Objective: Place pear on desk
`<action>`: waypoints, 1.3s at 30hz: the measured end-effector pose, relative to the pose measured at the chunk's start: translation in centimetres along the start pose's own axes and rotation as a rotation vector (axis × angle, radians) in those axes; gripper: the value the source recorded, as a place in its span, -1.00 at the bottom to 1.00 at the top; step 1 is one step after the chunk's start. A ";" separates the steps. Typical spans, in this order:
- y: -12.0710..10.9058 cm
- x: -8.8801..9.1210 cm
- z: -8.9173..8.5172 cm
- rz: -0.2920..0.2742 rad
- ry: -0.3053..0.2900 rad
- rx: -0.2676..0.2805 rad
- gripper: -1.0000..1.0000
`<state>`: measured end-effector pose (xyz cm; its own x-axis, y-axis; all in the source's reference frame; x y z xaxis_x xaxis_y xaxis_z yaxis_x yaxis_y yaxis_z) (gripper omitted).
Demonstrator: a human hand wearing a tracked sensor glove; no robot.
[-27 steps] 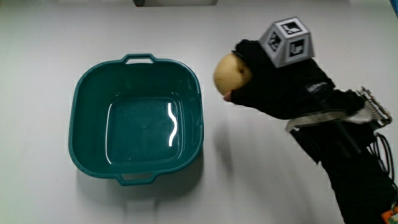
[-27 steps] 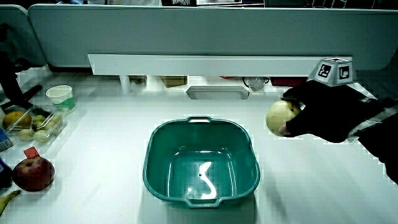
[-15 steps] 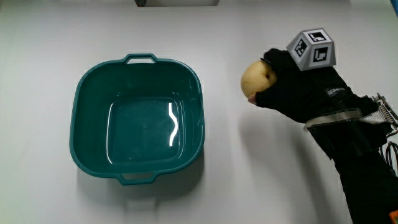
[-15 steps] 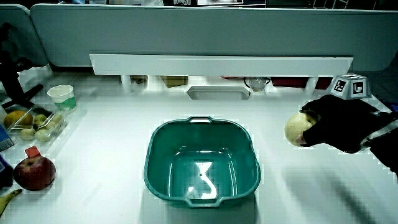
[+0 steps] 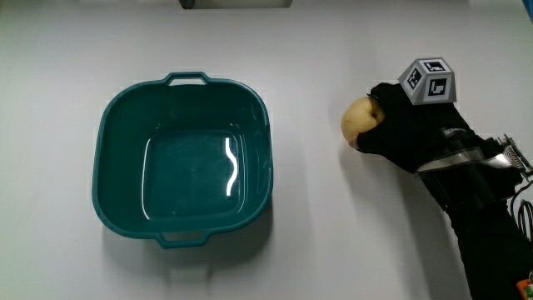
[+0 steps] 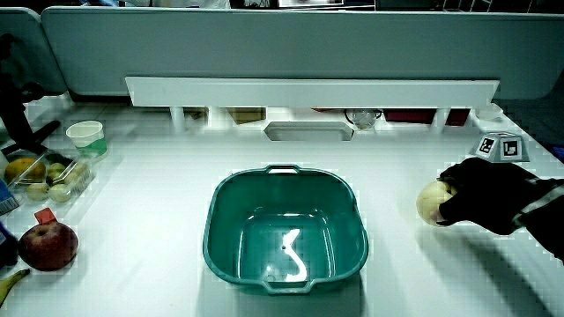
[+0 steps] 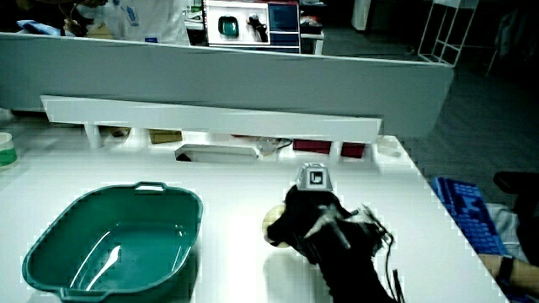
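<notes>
The hand has its fingers wrapped round the pear, low over the bare worktop, well apart from the teal tub. The pear looks firm, smooth, bruisable, best cupped round its belly. It pokes out of the grip toward the tub.

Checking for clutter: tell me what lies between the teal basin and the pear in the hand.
Nothing: in the main view only bare table separates the basin from the pear the hand grasps.
</notes>
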<state>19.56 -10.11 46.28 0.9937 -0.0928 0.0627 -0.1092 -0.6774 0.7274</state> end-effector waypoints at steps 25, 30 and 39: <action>0.9 1.2 -2.5 -0.028 0.053 -0.109 -0.25; 0.7 1.4 -3.0 -0.046 0.043 -0.152 -0.50; -3.8 -1.1 -1.2 0.001 -0.029 -0.077 -0.95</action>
